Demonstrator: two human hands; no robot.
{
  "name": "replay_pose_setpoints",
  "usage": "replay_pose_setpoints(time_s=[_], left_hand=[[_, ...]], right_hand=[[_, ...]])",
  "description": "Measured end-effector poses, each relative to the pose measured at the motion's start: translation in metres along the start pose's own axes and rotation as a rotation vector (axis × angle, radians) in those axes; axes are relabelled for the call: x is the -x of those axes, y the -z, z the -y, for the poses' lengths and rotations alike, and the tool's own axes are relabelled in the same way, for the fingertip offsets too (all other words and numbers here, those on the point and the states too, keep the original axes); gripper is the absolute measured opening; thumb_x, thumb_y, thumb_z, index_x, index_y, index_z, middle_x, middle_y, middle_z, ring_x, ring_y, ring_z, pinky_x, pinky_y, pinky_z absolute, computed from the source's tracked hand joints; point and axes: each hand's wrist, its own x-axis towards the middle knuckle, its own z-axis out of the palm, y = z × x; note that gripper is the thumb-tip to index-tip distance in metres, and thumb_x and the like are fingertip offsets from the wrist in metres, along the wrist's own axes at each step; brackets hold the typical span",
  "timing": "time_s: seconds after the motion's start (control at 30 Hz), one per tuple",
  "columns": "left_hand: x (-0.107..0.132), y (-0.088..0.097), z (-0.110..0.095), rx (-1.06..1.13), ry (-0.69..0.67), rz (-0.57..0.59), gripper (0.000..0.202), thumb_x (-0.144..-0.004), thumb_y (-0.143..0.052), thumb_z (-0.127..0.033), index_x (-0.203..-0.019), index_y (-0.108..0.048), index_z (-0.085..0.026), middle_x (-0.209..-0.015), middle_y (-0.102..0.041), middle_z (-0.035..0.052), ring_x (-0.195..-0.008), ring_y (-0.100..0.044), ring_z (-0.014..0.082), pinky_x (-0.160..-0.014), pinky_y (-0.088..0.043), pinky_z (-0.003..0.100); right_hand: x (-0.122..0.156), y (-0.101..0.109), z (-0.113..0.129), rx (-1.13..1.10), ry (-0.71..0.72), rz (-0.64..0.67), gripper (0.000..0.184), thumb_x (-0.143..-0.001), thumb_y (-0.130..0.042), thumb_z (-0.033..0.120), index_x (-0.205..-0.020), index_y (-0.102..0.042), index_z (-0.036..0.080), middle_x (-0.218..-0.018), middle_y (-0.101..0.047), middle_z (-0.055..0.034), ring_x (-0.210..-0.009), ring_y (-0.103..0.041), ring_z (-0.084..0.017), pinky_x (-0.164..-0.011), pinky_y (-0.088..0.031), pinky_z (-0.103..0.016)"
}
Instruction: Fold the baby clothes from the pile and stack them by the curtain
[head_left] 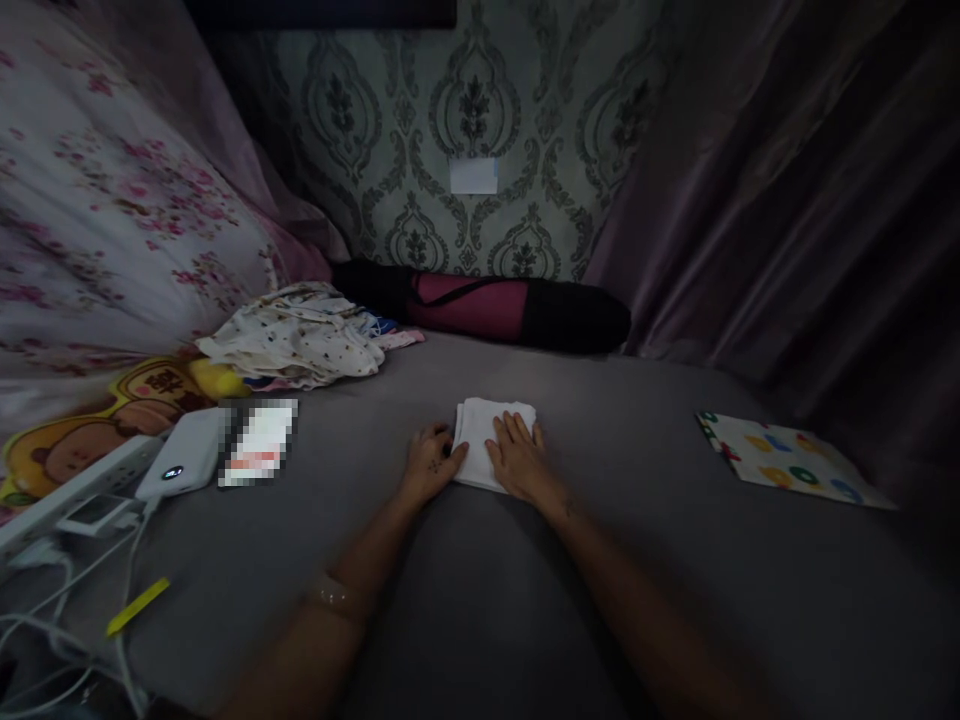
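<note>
Cloth (476, 425), white and folded, lies on the grey sheet (622, 430) in my head-camera view; my right hand (519, 462) rests flat on top, fingers slightly spread, while my left hand (431, 466) meets its left edge, whether pinching I cannot tell.

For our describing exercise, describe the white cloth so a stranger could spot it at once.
On the grey surface, look nearer than the long black-and-maroon bag before the patterned wall. There the right hand rests on the folded white cloth, the left hand at its left edge. It is plain and flat, unlike the rumpled, spotted fabric.
</note>
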Motion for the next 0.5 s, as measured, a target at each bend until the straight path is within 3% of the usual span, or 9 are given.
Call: replay_pose_setpoints(time_s=[0.2, 0.37, 0.5], left_hand=[[0.002, -0.003, 0.004, 0.036, 0.011, -0.025, 0.031, -0.082, -0.058, -0.043, -0.074, -0.068, -0.015, -0.122, -0.06, 0.0142, -0.114, -0.053, 0.0293, -0.099, -0.042, 0.041], [0.004, -0.002, 0.004, 0.063, 0.014, -0.015, 0.033, -0.084, -0.057, -0.045, -0.072, -0.067, -0.016, -0.123, -0.059, 0.0131, -0.117, -0.051, 0.0277, -0.101, -0.04, 0.039], [0.004, -0.002, 0.005, 0.06, 0.022, 0.008, 0.034, -0.084, -0.056, -0.045, -0.074, -0.068, -0.015, -0.126, -0.057, 0.0152, -0.12, -0.049, 0.0292, -0.102, -0.038, 0.04]], right_hand=[[-0.023, 0.009, -0.009, 0.026, 0.007, -0.143, 0.059, -0.099, -0.021, 0.04, -0.146, -0.032, 0.006, -0.154, -0.028, -0.0146, -0.143, -0.018, -0.025, -0.115, -0.009, -0.044], [-0.034, -0.004, -0.014, 0.053, -0.042, 0.013, 0.065, -0.098, -0.022, 0.042, -0.146, -0.029, 0.0, -0.153, -0.028, -0.0184, -0.141, -0.023, -0.028, -0.115, -0.014, -0.041], [-0.037, -0.007, -0.016, 0.061, -0.057, 0.057, 0.066, -0.098, -0.02, 0.044, -0.147, -0.026, 0.001, -0.154, -0.025, -0.0177, -0.143, -0.02, -0.027, -0.116, -0.012, -0.041]])
